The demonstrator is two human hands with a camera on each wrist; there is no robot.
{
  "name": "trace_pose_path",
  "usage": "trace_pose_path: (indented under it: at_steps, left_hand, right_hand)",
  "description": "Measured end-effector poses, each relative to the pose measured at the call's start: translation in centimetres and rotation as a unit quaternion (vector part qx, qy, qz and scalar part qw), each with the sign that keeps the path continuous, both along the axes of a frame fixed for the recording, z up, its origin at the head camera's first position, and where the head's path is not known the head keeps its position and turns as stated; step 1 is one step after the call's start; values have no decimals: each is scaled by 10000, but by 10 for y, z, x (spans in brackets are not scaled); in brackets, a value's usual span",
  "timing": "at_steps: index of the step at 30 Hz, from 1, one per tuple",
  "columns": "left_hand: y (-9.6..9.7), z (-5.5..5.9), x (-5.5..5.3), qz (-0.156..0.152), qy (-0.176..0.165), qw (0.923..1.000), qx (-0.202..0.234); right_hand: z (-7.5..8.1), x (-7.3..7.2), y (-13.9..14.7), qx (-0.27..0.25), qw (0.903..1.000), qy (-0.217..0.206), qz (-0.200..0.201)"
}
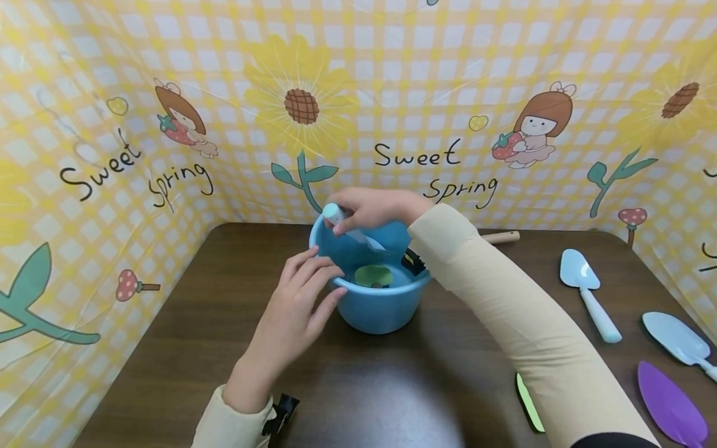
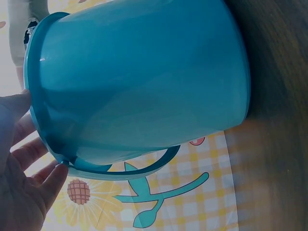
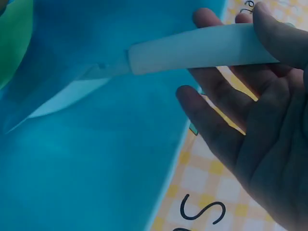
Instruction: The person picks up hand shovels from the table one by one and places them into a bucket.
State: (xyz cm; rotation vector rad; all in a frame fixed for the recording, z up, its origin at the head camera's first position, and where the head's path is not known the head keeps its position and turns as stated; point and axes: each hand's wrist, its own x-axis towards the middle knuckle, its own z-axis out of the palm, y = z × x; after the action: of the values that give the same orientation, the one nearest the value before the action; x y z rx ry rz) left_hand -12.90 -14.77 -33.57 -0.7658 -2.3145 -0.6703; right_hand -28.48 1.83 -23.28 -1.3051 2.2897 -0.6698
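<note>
A blue bucket (image 1: 378, 314) stands on the brown table, with its handle (image 2: 159, 166) hanging at the side in the left wrist view. My right hand (image 1: 372, 208) reaches over the bucket and holds a pale blue trowel (image 3: 202, 50) by its grip, thumb on one side and fingers on the other. The trowel's blade (image 3: 72, 96) slants down into the bucket. At the bucket's near left rim is my left hand (image 1: 297, 298), fingers loosely extended, fingertips right at the rim. A green rounded thing (image 1: 373, 275) lies inside the bucket, near the bottom.
To the right lie a pale blue trowel (image 1: 579, 267), another pale blue blade (image 1: 676, 338) and a purple blade (image 1: 669, 401). A green piece with a dark edge (image 1: 529, 401) shows beside my right sleeve. Behind the arm is a wooden handle (image 1: 504, 237). Checked cloth (image 1: 364, 93) hangs around the table.
</note>
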Motion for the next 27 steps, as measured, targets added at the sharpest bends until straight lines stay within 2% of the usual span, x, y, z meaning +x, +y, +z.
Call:
trace_pose_path:
  at_steps: [6,13,20,27]
  left_hand:
    - [1,-1,0,-73,14,10000,-4]
    - [1,-1,0,-73,-38,10000,26]
    - [0,0,1,-23,-60,10000,19]
    - [-1,0,0,-51,5,10000,63]
  right_hand:
    - [-6,7,-4,631,9978,-164,102]
    - [-13,8,-6,913,9950,-157,364]
    - [-16,7,-6,1528,9862,-69,635]
    - [-16,12,-10,2073,9756,-123,710]
